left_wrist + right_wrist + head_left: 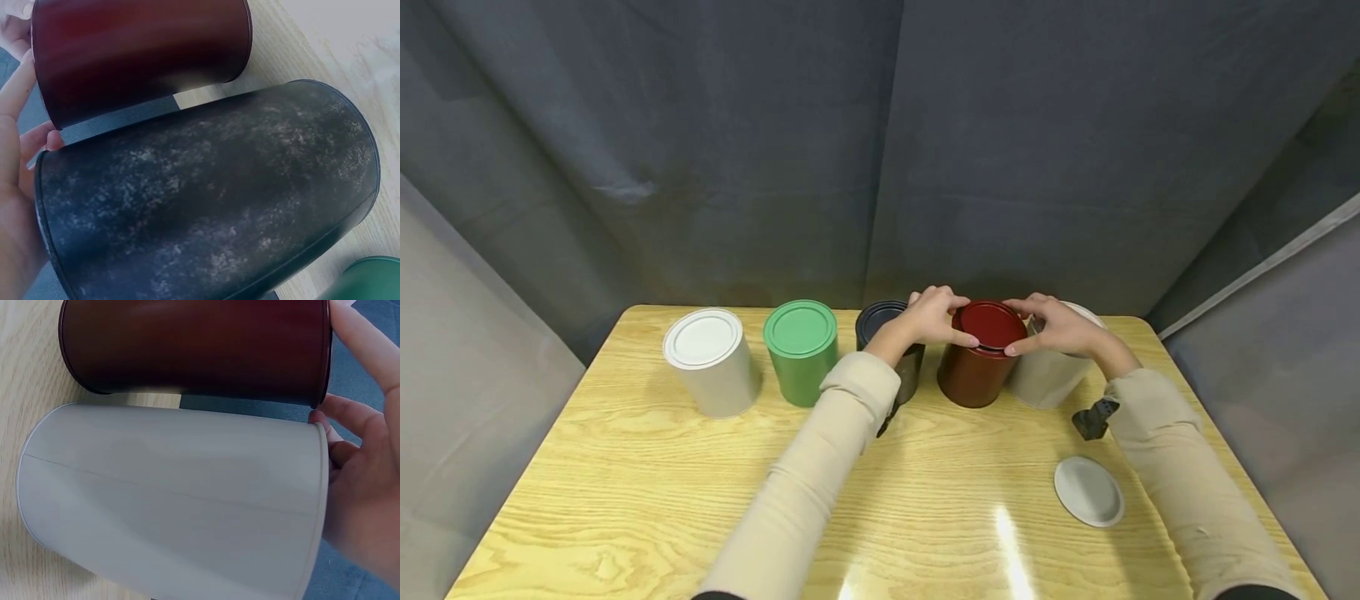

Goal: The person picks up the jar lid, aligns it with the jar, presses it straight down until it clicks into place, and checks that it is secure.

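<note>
A dark red can stands upright with a red lid at its top, and a dark gap shows along the lid's front edge. My left hand grips the lid's left edge, thumb in front and fingers behind. On the opposite edge my right hand holds it the same way. Below the left wrist is a black can, its surface mottled in the left wrist view. A white can stands under the right hand, which hides much of its top in the head view.
A green lidded can and a white lidded can stand to the left along the back of the wooden table. A loose white round lid lies near the right forearm. Dark curtain hangs behind.
</note>
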{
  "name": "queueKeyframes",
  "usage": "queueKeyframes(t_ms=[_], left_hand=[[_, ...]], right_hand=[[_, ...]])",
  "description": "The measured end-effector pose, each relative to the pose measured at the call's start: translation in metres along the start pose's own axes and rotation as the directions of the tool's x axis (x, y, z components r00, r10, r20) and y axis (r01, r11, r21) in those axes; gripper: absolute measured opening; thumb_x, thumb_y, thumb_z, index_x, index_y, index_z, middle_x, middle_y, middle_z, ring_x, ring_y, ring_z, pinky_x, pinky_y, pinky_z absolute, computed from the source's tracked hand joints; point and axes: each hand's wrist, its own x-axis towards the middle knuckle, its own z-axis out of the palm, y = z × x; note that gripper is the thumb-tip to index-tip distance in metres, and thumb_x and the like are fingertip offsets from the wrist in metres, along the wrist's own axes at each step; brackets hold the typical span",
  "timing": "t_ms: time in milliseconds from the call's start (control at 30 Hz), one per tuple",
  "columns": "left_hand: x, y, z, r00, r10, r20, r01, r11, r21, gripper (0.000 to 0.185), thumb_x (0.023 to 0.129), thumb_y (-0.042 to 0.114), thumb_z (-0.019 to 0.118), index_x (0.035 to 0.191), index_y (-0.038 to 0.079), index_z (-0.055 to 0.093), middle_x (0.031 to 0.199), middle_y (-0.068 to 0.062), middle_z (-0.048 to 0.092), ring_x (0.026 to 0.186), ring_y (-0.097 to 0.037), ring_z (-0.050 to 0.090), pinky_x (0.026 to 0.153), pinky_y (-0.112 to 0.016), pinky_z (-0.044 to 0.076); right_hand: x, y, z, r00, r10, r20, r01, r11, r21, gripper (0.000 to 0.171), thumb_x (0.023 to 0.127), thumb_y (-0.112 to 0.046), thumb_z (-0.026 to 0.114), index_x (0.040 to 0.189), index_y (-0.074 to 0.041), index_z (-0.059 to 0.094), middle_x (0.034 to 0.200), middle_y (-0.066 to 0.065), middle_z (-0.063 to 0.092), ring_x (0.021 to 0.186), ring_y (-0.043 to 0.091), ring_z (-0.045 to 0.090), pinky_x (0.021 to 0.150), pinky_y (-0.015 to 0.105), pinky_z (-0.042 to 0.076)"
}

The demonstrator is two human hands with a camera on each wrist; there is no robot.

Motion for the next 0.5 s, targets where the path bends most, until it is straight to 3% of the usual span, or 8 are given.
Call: queueKeyframes(t_ms=[500], left_hand=[[0.0001,0.0033,0.0013,1.0,-0.013,0.002,0.013,1.0,-0.002,0.063,0.079,0.051,0.063,0.131,0.019,0.051,0.113,0.002,0.05,0.103,-0.013,0.041,0.077,-0.03,0.028]], right_hand=[[-0.007,-0.0003,-0.0007,0.999,-0.003,-0.048,0.004,1.0,0.023,0.069,0.073,-0.027,0.077,0.13,-0.001,0.048,0.099,0.012,0.048,0.081,0.023,0.037,0.065,0.035,0.035]])
